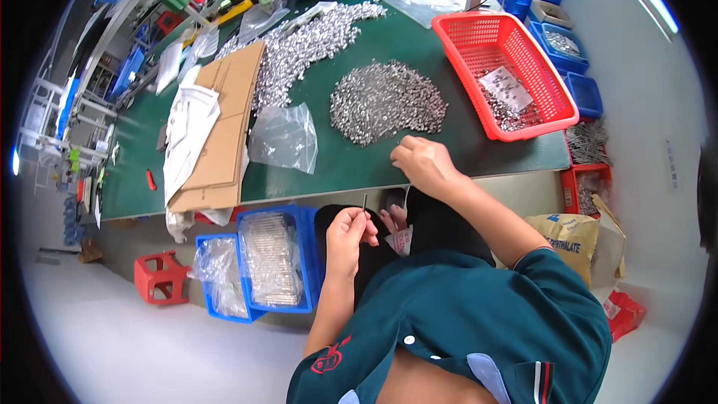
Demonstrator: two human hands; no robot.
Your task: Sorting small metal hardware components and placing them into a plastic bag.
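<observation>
My left hand (347,235) is closed on a thin metal rod (364,203), which stands upright from between thumb and fingers, over my lap and short of the table's front edge. Over that edge, my right hand (425,163) has its fingertips pinched together; whatever they hold, if anything, is too small to make out. Just beyond the right fingers lies a round heap of small shiny metal parts (385,101) on the green table (321,75). Right of the heap, a red perforated basket (555,97) has small metal parts and a piece of paper in it.
A larger spread of metal parts (318,41) lies farther back. Left of the heap are a clear plastic bag (284,138) and cardboard sheets (224,116). Blue bins (307,254) with bagged rods and a red stool (159,277) stand below; a yellow sack (566,243) sits at right.
</observation>
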